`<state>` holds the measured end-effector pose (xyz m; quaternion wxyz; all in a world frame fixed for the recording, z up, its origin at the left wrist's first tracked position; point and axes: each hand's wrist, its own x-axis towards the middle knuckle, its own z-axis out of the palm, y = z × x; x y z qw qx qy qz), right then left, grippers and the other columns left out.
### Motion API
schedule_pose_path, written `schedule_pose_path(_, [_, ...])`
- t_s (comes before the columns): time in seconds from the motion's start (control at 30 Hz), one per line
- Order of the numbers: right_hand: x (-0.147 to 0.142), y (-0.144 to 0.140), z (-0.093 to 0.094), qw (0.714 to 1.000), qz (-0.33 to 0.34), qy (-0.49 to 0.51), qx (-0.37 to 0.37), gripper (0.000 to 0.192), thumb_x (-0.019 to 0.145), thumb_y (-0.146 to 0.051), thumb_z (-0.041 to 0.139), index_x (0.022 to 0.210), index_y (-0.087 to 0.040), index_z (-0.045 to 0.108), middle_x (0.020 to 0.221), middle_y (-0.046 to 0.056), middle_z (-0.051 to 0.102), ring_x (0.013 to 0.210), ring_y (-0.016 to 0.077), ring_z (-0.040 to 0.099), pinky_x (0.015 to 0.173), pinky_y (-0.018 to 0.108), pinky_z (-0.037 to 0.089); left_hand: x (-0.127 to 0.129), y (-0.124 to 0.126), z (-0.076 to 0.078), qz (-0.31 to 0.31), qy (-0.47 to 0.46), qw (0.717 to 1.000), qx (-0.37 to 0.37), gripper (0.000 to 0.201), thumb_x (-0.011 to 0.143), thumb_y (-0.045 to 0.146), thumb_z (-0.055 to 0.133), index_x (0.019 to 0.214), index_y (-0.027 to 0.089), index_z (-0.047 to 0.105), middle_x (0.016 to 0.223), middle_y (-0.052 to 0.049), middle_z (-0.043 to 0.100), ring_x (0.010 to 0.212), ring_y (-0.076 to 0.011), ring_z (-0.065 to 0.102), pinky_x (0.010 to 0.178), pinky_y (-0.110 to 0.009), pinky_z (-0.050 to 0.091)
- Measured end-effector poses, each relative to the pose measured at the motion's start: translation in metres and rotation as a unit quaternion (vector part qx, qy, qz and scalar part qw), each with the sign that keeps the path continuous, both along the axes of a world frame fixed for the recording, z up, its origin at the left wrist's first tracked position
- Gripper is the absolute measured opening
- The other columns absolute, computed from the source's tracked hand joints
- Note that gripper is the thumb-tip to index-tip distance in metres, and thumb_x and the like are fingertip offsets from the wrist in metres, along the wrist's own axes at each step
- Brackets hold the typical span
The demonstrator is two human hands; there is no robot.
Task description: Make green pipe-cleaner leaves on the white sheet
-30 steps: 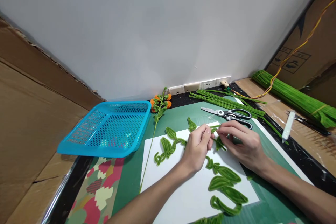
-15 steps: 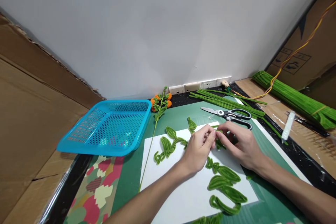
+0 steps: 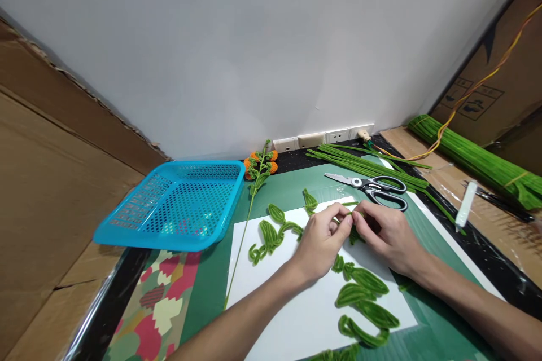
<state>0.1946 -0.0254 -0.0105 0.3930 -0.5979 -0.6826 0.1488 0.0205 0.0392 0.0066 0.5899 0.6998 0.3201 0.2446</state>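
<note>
Stem: fuzzy green stem, pinched between left hand and right hand, above the white sheet.
Leaves: looped fuzzy leaves on the sheet.
Basket: blue mesh plastic basket, contents unclear.

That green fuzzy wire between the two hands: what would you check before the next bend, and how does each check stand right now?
1. Green fuzzy wire pinched by both hands: ok, left hand and right hand meet on it at the fingertips.
2. Wire end visible: cannot tell, the fingers hide most of it.
3. Work is over the white sheet: ok.
4. Finished green leaves lie apart from the hands: ok, they lie nearer the person.
5. Scissors within reach: ok, just behind the right hand, blades shut.
6. Spare straight wires at hand: ok, behind the scissors.
</note>
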Motion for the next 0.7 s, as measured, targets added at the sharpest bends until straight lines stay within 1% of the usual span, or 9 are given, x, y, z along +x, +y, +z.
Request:
schedule_pose_path(0.07, [0.001, 0.0, 0.001, 1.0, 0.007, 0.029, -0.006, 0.027, 0.103, -0.029, 0.051, 0.076, -0.021, 0.052, 0.062, -0.004, 0.051, 0.053, 0.0127, 0.044, 0.055, 0.027, 0.033, -0.001, 0.0, 0.002, -0.019, 0.015, 0.999, 0.041, 0.031, 0.104, 0.045, 0.051, 0.092, 0.019, 0.065, 0.072, 0.0, 0.056, 0.063, -0.0146, 0.047, 0.059, -0.026, 0.036])
schedule_pose_path(0.17, [0.003, 0.001, 0.002, 0.997, 0.02, 0.071, -0.027, 0.03, 0.103, -0.031, 0.051, 0.075, -0.021, 0.052, 0.061, -0.004, 0.049, 0.053, 0.0124, 0.043, 0.054, 0.027, 0.034, -0.002, -0.001, 0.005, -0.049, 0.055, 0.988, 0.138, 0.029, 0.106, 0.035, 0.049, 0.084, 0.02, 0.058, 0.08, -0.001, 0.059, 0.071, -0.0157, 0.051, 0.066, -0.027, 0.037])
schedule_pose_path(0.27, [0.004, 0.002, 0.001, 0.994, 0.022, 0.096, -0.046, 0.032, 0.102, -0.032, 0.052, 0.072, -0.021, 0.051, 0.059, -0.005, 0.046, 0.053, 0.0122, 0.04, 0.053, 0.027, 0.032, -0.003, -0.004, 0.004, -0.061, 0.116, 0.965, 0.229, 0.027, 0.109, 0.031, 0.042, 0.086, 0.021, 0.053, 0.086, -0.002, 0.061, 0.076, -0.0173, 0.054, 0.069, -0.029, 0.037])
schedule_pose_path(0.4, [0.003, 0.002, 0.0, 0.991, 0.028, 0.114, -0.06, 0.036, 0.101, -0.033, 0.052, 0.067, -0.021, 0.049, 0.057, -0.005, 0.043, 0.052, 0.0121, 0.036, 0.051, 0.027, 0.029, -0.003, -0.011, -0.001, -0.07, 0.19, 0.924, 0.323, 0.025, 0.112, 0.028, 0.034, 0.098, 0.022, 0.054, 0.093, -0.004, 0.066, 0.074, -0.0195, 0.058, 0.065, -0.032, 0.036])
schedule_pose_path(0.47, [0.003, 0.002, 0.0, 0.989, 0.031, 0.126, -0.073, 0.036, 0.101, -0.035, 0.053, 0.068, -0.021, 0.051, 0.058, -0.004, 0.044, 0.054, 0.0124, 0.037, 0.051, 0.027, 0.029, -0.002, -0.012, -0.003, -0.069, 0.207, 0.912, 0.347, 0.025, 0.112, 0.027, 0.032, 0.101, 0.022, 0.054, 0.095, -0.005, 0.067, 0.075, -0.0204, 0.06, 0.064, -0.033, 0.036])
schedule_pose_path(0.53, [0.003, 0.002, 0.0, 0.986, 0.037, 0.139, -0.087, 0.036, 0.101, -0.036, 0.053, 0.068, -0.02, 0.052, 0.06, -0.003, 0.045, 0.055, 0.0128, 0.038, 0.052, 0.027, 0.03, -0.001, -0.013, -0.004, -0.065, 0.217, 0.906, 0.358, 0.024, 0.112, 0.026, 0.032, 0.102, 0.021, 0.053, 0.096, -0.005, 0.067, 0.077, -0.0209, 0.062, 0.064, -0.033, 0.038])
schedule_pose_path(0.7, [0.002, 0.004, -0.002, 0.982, 0.04, 0.149, -0.108, 0.038, 0.101, -0.037, 0.053, 0.067, -0.02, 0.05, 0.061, -0.003, 0.043, 0.057, 0.013, 0.036, 0.054, 0.027, 0.03, 0.0, -0.013, -0.006, -0.061, 0.223, 0.902, 0.365, 0.025, 0.112, 0.026, 0.03, 0.103, 0.021, 0.054, 0.097, -0.006, 0.068, 0.078, -0.0207, 0.064, 0.064, -0.033, 0.041])
